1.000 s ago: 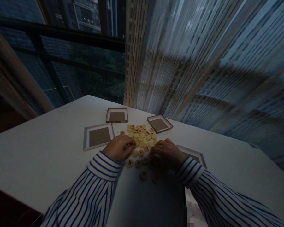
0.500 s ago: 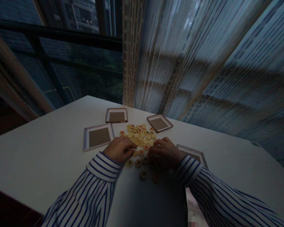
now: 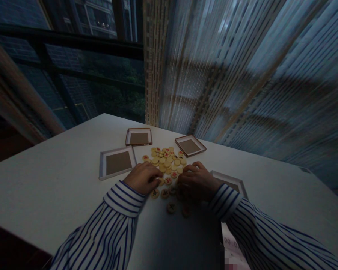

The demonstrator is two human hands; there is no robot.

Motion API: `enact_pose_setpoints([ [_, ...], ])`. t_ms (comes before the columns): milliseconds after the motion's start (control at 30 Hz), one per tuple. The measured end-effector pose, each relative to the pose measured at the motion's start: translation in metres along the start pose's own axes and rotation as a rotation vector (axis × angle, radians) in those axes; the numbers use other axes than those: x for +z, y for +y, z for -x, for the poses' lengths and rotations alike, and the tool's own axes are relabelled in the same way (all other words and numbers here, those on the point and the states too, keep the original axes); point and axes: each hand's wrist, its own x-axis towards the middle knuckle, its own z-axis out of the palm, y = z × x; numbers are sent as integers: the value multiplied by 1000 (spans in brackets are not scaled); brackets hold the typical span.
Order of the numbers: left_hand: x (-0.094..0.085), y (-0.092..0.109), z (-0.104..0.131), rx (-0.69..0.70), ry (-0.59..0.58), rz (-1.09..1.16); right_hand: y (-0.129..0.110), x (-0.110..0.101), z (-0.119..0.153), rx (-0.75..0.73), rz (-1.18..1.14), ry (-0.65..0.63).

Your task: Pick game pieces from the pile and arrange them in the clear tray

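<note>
A pile of round, pale wooden Chinese chess pieces (image 3: 166, 161) lies between my hands, some face down and some showing red or black characters. My left hand (image 3: 144, 177) is at the pile's near left side, thumb and fingers closed around the edge of a pale chess piece (image 3: 161, 182). On the right, my right hand (image 3: 197, 182) curls in over the pieces; its fingertips are in shadow and what they hold is hidden. Nearer to me lie a black-marked piece (image 3: 155, 193), another black-marked piece (image 3: 171, 207) and a dim reddish one (image 3: 186, 210).
Shallow framed trays surround the pile: a left tray (image 3: 101, 165), a back left tray (image 3: 139, 130), a back right tray (image 3: 177, 144) and a right tray (image 3: 243, 189) partly behind my right hand. They stand on a white table (image 3: 59, 165). A string curtain (image 3: 202, 75) hangs behind.
Both hands stay almost where they were, with only slight finger shifts. The pieces and trays look unmoved; the curtain strands have shifted slightly.
</note>
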Motion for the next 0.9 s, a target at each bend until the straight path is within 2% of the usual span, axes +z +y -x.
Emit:
enact_pose_setpoints([
  [500,0,1,1,4,-22,-9,3,4,1,-33,19,17],
  [700,1,0,0,49,-20,-20,3,3,3,-48,8,19],
  [900,-2,4,1,8,-33,-17,5,4,4,-64,10,43],
])
